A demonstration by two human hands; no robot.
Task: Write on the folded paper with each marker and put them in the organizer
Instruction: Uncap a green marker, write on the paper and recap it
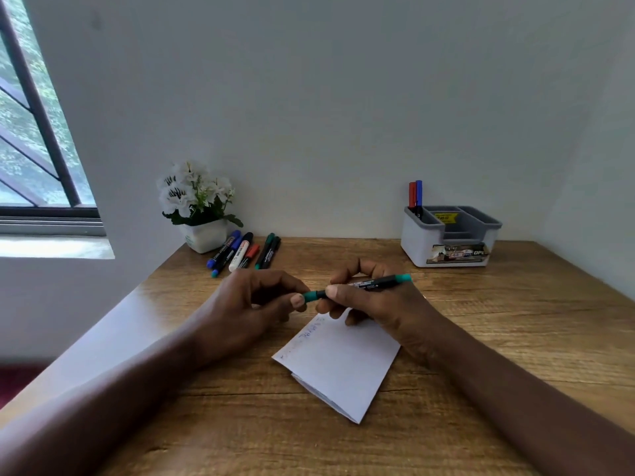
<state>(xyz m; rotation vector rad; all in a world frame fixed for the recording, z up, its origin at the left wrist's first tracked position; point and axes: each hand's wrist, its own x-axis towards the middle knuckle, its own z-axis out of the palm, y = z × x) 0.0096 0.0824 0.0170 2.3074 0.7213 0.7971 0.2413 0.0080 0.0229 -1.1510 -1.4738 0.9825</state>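
We cannot read the faint writing (pixel 311 333) on the folded paper (pixel 343 365), and our right hand (pixel 381 304) hides its far corner.

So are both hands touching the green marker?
Touching. The head view shows the left hand pinching the green marker's cap end while the right hand grips its barrel.

Seven markers are counted: one held (pixel 364 286), four or so lying loose (pixel 240 250), two in one organizer (pixel 450 235); one folded paper (pixel 340 365), one flowerpot (pixel 202 207)
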